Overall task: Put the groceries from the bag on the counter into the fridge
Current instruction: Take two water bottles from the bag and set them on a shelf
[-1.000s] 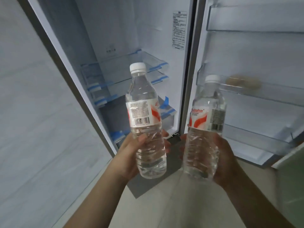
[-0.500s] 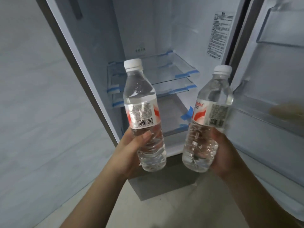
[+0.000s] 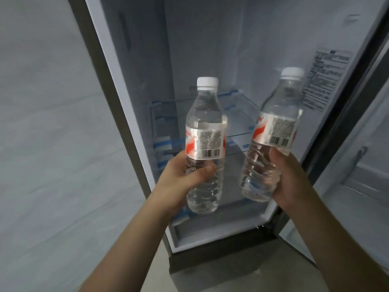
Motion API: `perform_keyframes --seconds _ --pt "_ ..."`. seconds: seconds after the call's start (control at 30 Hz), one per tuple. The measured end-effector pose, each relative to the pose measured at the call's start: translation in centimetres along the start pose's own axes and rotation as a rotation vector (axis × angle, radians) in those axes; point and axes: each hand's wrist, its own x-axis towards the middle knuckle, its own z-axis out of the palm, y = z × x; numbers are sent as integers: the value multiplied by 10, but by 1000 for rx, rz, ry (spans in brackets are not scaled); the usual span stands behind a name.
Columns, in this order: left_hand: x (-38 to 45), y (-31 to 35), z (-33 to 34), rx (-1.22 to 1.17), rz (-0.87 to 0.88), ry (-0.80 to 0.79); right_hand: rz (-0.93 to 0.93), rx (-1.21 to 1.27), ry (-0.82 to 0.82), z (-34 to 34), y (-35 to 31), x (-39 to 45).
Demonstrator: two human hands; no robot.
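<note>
Two clear water bottles with white caps and red-and-white labels are held up in front of the open fridge (image 3: 210, 49). My left hand (image 3: 179, 180) grips the lower half of the left water bottle (image 3: 205, 131), which stands upright. My right hand (image 3: 292, 180) grips the right water bottle (image 3: 277, 123), which tilts slightly to the right. Behind them are glass shelves (image 3: 242, 110) with blue tape on their edges; the fridge's inside looks bare. The grocery bag and counter are out of view.
The fridge door (image 3: 362, 165) stands open at the right with its door bins. A grey panelled wall (image 3: 52, 144) fills the left side. A printed sticker (image 3: 324, 81) is on the fridge's right inner wall. Pale floor (image 3: 160, 277) shows below.
The view has swung right and closer, so the fridge's inside now sits straight ahead. Both bottles have risen slightly toward the shelves, still gripped as before.
</note>
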Motion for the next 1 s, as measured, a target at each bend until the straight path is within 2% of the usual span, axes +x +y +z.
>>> perform_keyframes --seconds 0.23,0.63,0.83,1.0 --pt "63 10 -16 -25 30 87 -121 -273 77 9 -8 48" --pt "173 -11 -5 141 52 396 -212 -548 120 -10 -7 164" --pt "218 -18 -5 208 108 517 -208 -527 72 -21 10 220" --pt "238 -33 -18 229 78 567 -207 -533 52 -29 23 245"
